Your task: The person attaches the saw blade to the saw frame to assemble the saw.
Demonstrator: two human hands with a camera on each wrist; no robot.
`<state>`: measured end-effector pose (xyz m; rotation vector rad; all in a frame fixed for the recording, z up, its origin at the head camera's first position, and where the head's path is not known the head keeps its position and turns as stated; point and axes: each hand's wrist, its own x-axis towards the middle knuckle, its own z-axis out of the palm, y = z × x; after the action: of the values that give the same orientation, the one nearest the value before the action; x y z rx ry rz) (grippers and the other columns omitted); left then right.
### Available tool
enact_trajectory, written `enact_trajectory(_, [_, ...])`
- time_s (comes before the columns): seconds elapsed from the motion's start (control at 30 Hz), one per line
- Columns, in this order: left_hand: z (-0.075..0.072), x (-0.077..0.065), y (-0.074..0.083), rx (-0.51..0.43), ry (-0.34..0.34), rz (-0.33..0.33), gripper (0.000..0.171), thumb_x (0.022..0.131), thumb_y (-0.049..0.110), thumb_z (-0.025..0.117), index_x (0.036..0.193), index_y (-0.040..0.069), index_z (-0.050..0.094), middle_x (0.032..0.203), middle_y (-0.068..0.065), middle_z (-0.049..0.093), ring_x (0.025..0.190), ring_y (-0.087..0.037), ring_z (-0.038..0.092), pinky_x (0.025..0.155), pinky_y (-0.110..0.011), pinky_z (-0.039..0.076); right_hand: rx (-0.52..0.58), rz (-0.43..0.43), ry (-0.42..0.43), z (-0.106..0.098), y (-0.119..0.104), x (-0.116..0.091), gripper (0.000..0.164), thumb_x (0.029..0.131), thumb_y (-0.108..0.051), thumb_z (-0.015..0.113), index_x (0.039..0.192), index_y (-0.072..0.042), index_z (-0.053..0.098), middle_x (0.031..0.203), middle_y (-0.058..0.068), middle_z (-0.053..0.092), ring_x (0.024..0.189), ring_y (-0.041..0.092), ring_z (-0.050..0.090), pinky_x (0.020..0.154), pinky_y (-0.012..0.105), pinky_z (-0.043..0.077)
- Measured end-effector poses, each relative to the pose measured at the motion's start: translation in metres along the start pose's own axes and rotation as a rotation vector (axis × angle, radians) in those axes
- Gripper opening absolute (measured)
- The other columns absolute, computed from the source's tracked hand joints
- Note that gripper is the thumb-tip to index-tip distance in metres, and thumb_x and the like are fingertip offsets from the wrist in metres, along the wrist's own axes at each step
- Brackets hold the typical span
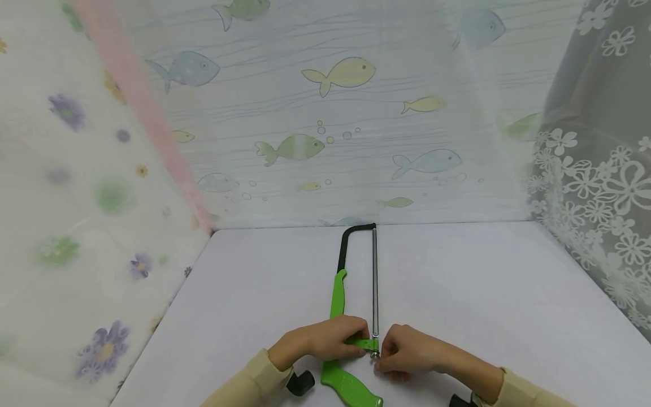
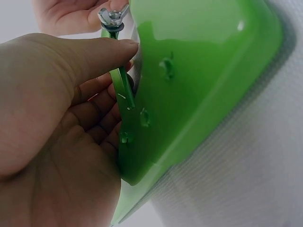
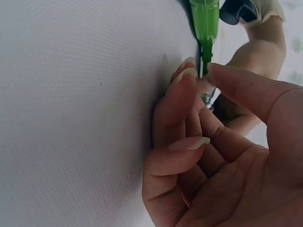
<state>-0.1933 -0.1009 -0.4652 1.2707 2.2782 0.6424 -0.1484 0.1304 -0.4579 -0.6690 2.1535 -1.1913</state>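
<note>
A hacksaw (image 1: 338, 294) with a green handle and black front frame lies on the white table, its blade (image 1: 375, 282) running along the right side. My left hand (image 1: 333, 337) grips the green frame just ahead of the handle, the thumb lying along the blade mount in the left wrist view. At the near end of the blade sits a metal wing nut (image 2: 112, 18). My right hand (image 1: 413, 350) is at that nut, thumb and forefinger pinching around it with the other fingers curled. Those fingertips partly hide the nut in the right wrist view.
The white tabletop (image 1: 483, 282) extends to both sides of the saw. Behind it hangs a curtain (image 1: 346, 169) printed with fish. Floral cloth (image 1: 76, 226) borders the left and lace (image 1: 610, 198) the right. Black wrist devices (image 1: 301, 383) show by the sleeves.
</note>
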Motion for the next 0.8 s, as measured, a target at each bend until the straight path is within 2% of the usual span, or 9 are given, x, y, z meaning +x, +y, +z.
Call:
enact_trajectory(0.33, [-0.0008,0.0003,0.0009,-0.012,-0.007,0.01,0.007,0.102,0.014,0.064,0.106,0.013,0.06,0.092,0.012,0.053,0.081,0.0,0.045,0.073,-0.016,0.041,0.027,0.027,0.012,0.0018,-0.0004,0.0038,0.04,0.096,-0.031,0.071,0.067,-0.003,0.07,0.057,0.004,0.066,0.046,0.01,0.054,0.045,0.024,0.04])
enact_trajectory(0.8, [-0.0017,0.0,0.0021,-0.013,-0.006,0.011,0.007,0.102,0.014,0.065,0.106,0.013,0.06,0.091,0.012,0.052,0.081,0.0,0.044,0.072,-0.016,0.04,0.003,0.027,0.038,0.001,-0.0044,0.0023,0.038,0.097,-0.026,0.07,0.066,-0.004,0.07,0.057,0.004,0.066,0.045,0.009,0.055,0.045,0.024,0.042])
